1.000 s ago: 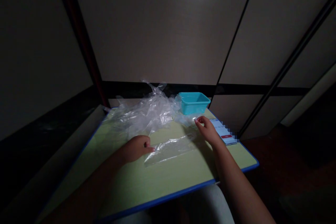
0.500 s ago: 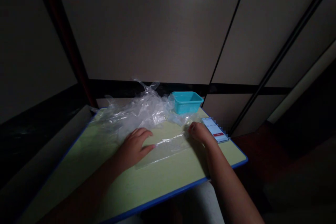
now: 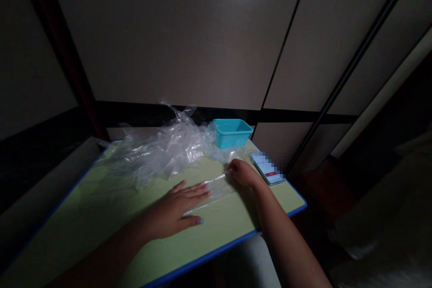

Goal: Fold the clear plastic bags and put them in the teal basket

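A clear plastic bag (image 3: 218, 189) lies flat on the light green tabletop. My left hand (image 3: 184, 207) rests palm down over its left part, fingers stretched out and spread. At the bag's far right corner my right hand (image 3: 240, 172) is closed, its fingertips pinched on the plastic edge. A loose heap of crumpled clear plastic bags (image 3: 172, 144) stands just beyond my left hand.
A turquoise plastic basket (image 3: 232, 134) stands at the back of the table (image 3: 216, 243), which has a blue edge. A phone (image 3: 268, 168) with a lit screen lies right of my right hand. Behind rise cabinet panels (image 3: 189, 40).
My left hand has moved nearer and flattened onto the bag, its fingers now stretched over the plastic. My right hand keeps its pinch at the corner. The view has shifted slightly right.
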Tool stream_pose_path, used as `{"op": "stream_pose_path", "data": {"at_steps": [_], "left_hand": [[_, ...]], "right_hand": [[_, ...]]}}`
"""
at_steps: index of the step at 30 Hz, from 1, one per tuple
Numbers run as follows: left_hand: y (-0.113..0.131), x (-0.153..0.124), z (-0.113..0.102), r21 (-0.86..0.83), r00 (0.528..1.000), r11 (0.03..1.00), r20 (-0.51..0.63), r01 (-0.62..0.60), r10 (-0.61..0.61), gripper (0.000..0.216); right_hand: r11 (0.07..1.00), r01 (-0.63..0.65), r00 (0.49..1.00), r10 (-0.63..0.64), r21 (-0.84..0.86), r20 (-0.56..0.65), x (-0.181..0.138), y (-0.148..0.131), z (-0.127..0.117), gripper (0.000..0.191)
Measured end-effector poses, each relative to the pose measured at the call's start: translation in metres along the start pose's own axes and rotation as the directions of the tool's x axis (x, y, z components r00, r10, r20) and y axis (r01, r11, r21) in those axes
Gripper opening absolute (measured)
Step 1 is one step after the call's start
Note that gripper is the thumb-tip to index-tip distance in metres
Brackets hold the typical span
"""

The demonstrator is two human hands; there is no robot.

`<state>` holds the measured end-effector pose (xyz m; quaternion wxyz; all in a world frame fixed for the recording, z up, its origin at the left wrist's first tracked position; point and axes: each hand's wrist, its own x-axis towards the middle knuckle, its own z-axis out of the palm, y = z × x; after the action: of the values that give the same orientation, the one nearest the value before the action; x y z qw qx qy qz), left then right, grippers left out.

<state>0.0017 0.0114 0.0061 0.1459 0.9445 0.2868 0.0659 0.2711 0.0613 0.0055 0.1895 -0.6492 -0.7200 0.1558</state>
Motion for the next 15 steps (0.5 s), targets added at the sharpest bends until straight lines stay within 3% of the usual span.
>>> {"op": "stream_pose_path", "data": {"at_steps": [15], "left_hand": [[-0.004, -0.002, -0.005, -0.032, 1.0, 0.999, -0.025, -0.004, 0.003, 0.051]], "right_hand": [[0.962, 0.262, 0.963, -0.266, 0.077, 0.036, -0.01, -0.012, -0.009, 0.02]]}}
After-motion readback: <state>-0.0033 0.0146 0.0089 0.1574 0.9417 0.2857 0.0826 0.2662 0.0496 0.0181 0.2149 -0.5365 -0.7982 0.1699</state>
